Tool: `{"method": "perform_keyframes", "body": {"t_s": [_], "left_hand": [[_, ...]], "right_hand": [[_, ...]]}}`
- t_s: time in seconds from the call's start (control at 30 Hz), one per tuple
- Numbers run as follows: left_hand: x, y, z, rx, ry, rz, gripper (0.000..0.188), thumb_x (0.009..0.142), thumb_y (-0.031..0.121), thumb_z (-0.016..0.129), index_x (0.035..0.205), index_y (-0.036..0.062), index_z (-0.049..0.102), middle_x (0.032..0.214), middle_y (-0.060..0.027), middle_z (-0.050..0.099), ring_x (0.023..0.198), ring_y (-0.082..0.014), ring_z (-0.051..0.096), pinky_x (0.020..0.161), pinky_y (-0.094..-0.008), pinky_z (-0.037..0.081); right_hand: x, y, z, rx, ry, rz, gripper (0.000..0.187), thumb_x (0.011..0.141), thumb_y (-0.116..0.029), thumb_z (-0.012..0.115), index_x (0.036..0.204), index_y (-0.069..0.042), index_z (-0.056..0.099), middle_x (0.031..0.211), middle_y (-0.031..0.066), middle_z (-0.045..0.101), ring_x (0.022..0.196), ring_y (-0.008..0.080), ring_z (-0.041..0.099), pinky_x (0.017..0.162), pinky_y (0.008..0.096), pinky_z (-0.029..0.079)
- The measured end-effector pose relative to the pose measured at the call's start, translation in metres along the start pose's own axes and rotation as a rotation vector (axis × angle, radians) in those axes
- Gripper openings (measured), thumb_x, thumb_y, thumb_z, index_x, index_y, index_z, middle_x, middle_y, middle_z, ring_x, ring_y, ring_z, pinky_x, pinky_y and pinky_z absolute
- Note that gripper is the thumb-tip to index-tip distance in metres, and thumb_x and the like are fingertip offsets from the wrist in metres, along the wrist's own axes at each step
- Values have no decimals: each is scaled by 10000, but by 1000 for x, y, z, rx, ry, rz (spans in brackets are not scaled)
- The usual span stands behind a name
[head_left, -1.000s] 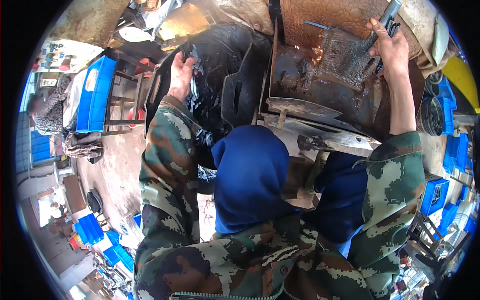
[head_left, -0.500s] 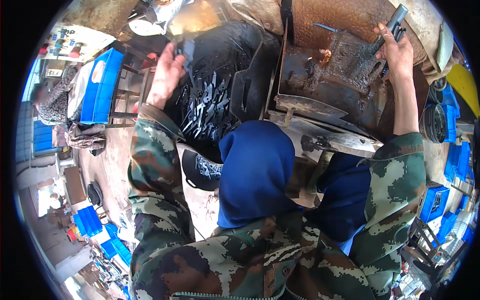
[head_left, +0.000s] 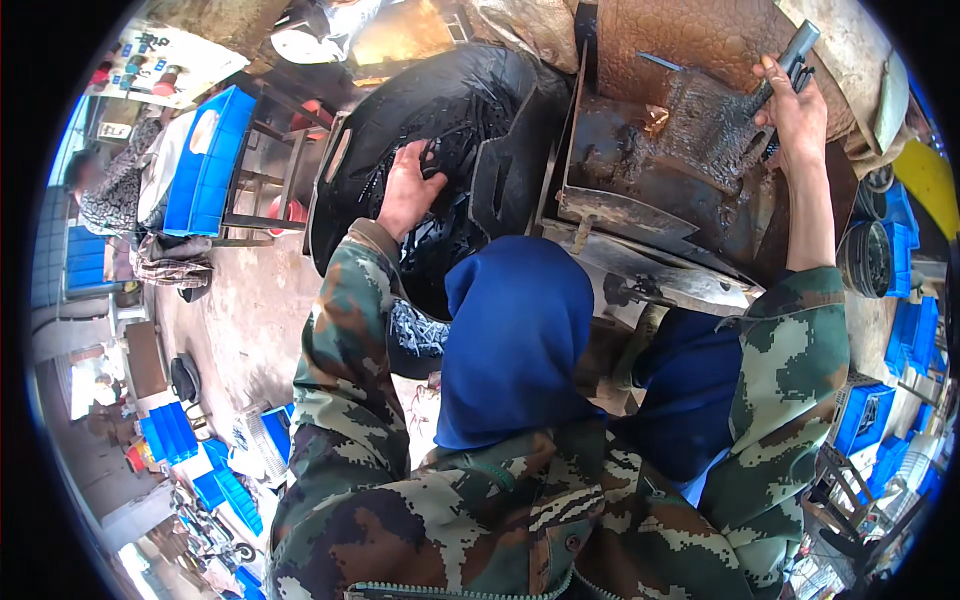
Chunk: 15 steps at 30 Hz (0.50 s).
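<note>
My left hand (head_left: 407,195) reaches into a black tub (head_left: 335,190) heaped with slim dark metal pieces (head_left: 480,115). Its fingers stretch over the pieces with the thumb apart, and I see nothing gripped in it. On the right, my right hand (head_left: 797,115) is closed around a dark tool (head_left: 801,43) with a thick grey cylindrical end. Slim black prongs show beside that hand; what they belong to is unclear. Below the hand lies a metal tray (head_left: 600,205) with a wet, grimy block (head_left: 700,125) in it.
A thin bluish strip (head_left: 660,61) lies beyond the block. Another container of shiny pieces (head_left: 418,330) sits beside my knee, which is under dark blue cloth (head_left: 515,340). Blue crates (head_left: 207,160) stand left and right. A person (head_left: 120,190) is at the far left.
My left hand has moved right and down from the tub's far left side into the tub. The blurred grey thing at its fingers no longer shows there. My right hand has hardly moved.
</note>
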<state>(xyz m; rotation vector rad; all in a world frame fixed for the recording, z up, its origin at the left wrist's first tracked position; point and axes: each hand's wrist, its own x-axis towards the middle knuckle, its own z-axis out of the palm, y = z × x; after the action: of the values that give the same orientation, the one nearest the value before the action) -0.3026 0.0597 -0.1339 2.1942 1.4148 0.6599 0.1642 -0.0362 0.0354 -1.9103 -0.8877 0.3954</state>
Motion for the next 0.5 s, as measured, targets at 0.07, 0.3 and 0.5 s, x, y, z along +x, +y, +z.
{"method": "perform_keyframes", "body": {"t_s": [0.07, 0.3, 0.5], "left_hand": [[0, -11, 3, 8, 26, -12, 490, 774, 55, 674, 1246, 4, 555, 1137, -199, 610, 1076, -347, 607, 952, -396, 484], [-3, -14, -7, -126, 18, -102, 372, 835, -35, 552, 1203, -27, 607, 1089, -133, 678, 1003, -208, 649, 925, -317, 490], [-7, -12, -15, -78, 72, 93, 329, 885, -69, 518, 1184, -6, 640, 1014, -82, 687, 903, -135, 640, 844, -264, 507]], "right_hand": [[7, 7, 1, 79, -11, -47, 403, 945, -340, 653, 1231, -60, 605, 997, -39, 724, 535, 73, 477, 534, 256, 452], [4, 4, 4, 134, 25, -72, 346, 943, -362, 661, 1095, -51, 653, 885, -10, 724, 463, 71, 503, 494, 251, 425], [6, 7, 4, 120, 11, -69, 382, 942, -353, 660, 1156, -38, 629, 973, -21, 740, 472, 75, 506, 522, 249, 455]]}}
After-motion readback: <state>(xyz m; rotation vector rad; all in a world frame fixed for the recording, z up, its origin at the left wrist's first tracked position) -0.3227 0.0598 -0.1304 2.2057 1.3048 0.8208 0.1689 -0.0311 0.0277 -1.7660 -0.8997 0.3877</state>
